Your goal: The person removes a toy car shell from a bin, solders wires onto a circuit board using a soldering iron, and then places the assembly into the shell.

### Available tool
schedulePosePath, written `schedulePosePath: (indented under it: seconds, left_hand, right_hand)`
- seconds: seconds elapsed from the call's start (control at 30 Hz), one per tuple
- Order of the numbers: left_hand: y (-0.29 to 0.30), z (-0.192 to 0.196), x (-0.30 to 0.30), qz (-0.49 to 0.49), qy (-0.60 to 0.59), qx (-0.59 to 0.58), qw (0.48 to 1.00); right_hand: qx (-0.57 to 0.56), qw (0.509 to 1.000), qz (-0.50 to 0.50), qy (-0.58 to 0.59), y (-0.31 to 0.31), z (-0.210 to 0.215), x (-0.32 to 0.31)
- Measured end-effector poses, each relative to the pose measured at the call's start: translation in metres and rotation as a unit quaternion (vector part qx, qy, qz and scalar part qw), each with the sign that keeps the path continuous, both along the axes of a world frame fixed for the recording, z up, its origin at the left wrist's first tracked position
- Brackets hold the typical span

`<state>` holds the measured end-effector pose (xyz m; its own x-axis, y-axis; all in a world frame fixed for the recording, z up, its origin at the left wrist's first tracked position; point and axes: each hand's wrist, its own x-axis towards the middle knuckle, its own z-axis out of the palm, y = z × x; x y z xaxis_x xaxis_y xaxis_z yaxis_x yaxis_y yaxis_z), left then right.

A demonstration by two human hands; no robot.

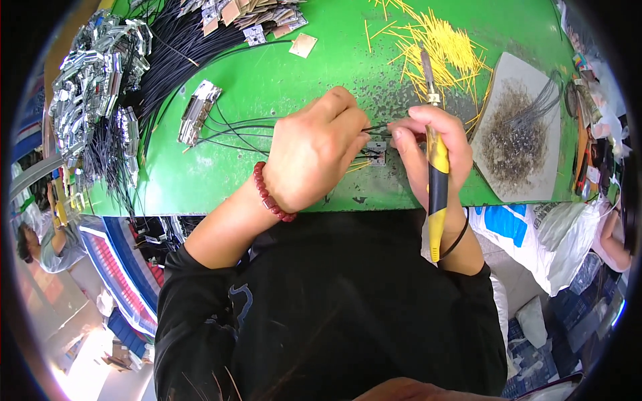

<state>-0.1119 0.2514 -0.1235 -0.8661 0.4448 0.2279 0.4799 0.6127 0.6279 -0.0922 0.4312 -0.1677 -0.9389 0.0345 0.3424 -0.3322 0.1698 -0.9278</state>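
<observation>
My left hand (314,150), with a red bead bracelet on its wrist, is closed on thin black wires (241,123). These wires run left to a shiny metal-cased part (200,112) lying on the green table. My right hand (445,134) is closed round a yellow and black soldering iron (438,180), whose tip points away from me. Its thumb and forefinger come together at the wire ends just right of my left hand. Between the hands, a small circuit board (377,153) lies on the table, partly hidden, with short yellow pieces beside it.
Metal-cased parts (100,80) are heaped at the left beside a black wire bundle (170,60). Small boards (254,13) are piled at the back, with one loose board (303,45) nearby. Thin yellow sleeves (441,50) lie scattered at back right. A dirty grey plate (518,134) holds dark residue.
</observation>
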Motion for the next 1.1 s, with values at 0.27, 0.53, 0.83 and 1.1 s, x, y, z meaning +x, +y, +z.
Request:
schedulePosePath:
  seconds: [0.27,0.53,0.83,1.1]
  left_hand:
    - [0.001,-0.009,0.003,-0.058,0.139,0.003,0.989]
    - [-0.004,-0.009,0.011,-0.054,-0.032,-0.003,0.998]
    - [-0.002,-0.014,0.018,0.008,-0.026,0.141,0.99]
    - [-0.002,-0.016,0.02,0.023,-0.043,0.146,0.988]
  right_hand:
    - [-0.043,0.996,0.038,-0.069,-0.006,0.016,-0.007]
    - [0.061,0.994,0.057,0.074,0.002,0.012,0.008]
    - [-0.053,0.998,0.011,0.009,-0.002,0.006,0.022]
    - [-0.034,0.998,0.032,0.031,-0.002,0.006,0.024]
